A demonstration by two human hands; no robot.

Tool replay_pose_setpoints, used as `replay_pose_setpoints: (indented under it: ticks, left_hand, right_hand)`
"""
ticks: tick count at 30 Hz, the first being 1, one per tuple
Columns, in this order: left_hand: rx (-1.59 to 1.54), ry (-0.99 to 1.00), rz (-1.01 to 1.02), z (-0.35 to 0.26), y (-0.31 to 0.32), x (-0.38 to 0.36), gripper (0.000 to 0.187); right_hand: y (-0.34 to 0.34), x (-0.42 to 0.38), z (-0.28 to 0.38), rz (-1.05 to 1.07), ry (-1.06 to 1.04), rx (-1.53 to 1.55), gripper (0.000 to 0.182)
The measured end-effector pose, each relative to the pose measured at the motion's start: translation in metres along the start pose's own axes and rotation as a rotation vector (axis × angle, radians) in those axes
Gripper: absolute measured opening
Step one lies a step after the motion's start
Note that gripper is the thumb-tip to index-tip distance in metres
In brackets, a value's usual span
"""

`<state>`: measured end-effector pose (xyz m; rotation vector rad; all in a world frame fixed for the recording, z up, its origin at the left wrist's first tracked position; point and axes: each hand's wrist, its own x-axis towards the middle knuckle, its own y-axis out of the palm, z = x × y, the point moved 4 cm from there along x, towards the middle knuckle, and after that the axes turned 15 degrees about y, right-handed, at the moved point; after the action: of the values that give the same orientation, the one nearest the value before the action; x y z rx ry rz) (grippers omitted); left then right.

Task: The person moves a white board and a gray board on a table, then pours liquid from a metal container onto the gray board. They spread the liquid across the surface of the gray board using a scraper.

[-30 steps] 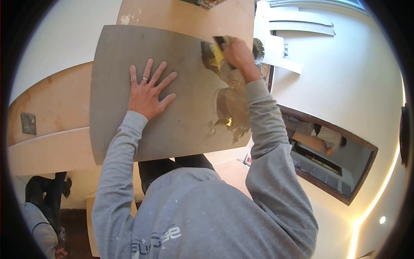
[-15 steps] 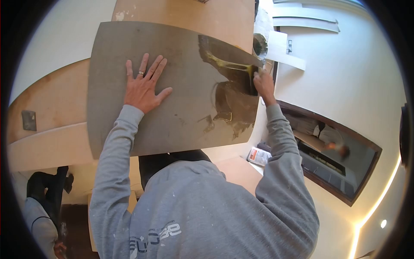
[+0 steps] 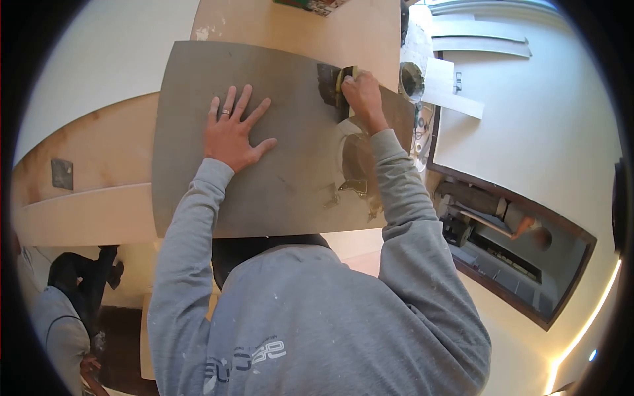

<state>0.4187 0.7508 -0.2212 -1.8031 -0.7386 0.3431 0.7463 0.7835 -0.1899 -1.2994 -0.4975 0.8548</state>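
A grey sheet panel [image 3: 277, 191] lies across the wooden bench before me. Flat on its left half rests my left hand [image 3: 234, 138], fingers spread, with a ring on one finger. My right hand [image 3: 363, 98] is closed around a dark-bladed spreader [image 3: 343, 92] near the panel's far edge. The blade touches the sheet, with yellowish fluid along it. Beside the blade is a dark wet patch [image 3: 326, 82]. Nearer me, a glossy brown smear of what looks like glue [image 3: 358, 162] covers part of the right half; my right forearm hides some of it.
An open tin [image 3: 411, 79] stands right of the panel, near white strips [image 3: 456, 99]. A small dark square pad [image 3: 63, 173] lies on the bench at left. Another person [image 3: 63, 317] is at lower left. A dark-framed mirror [image 3: 528, 264] is on the right.
My right hand has swept the spreader left and away from me, from the panel's right edge toward its far edge. My left hand stays flat on the panel. The whole view has shifted slightly.
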Motion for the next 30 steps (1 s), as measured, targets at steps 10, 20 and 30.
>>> replay_pose_setpoints:
  ticks: [10, 20, 30]
  left_hand:
    - [-0.081, 0.196, 0.166, 0.051, -0.011, 0.0, 0.086]
    - [-0.166, 0.278, 0.083, 0.067, -0.005, -0.007, 0.086]
    - [-0.273, 0.219, 0.021, 0.072, -0.006, -0.011, 0.084]
  right_hand:
    - [0.01, -0.005, 0.05, 0.031, 0.016, -0.134, 0.032]
    - [0.025, -0.029, 0.049, -0.043, 0.009, -0.22, 0.031]
    - [0.022, -0.036, 0.096, -0.019, 0.131, -0.149, 0.032]
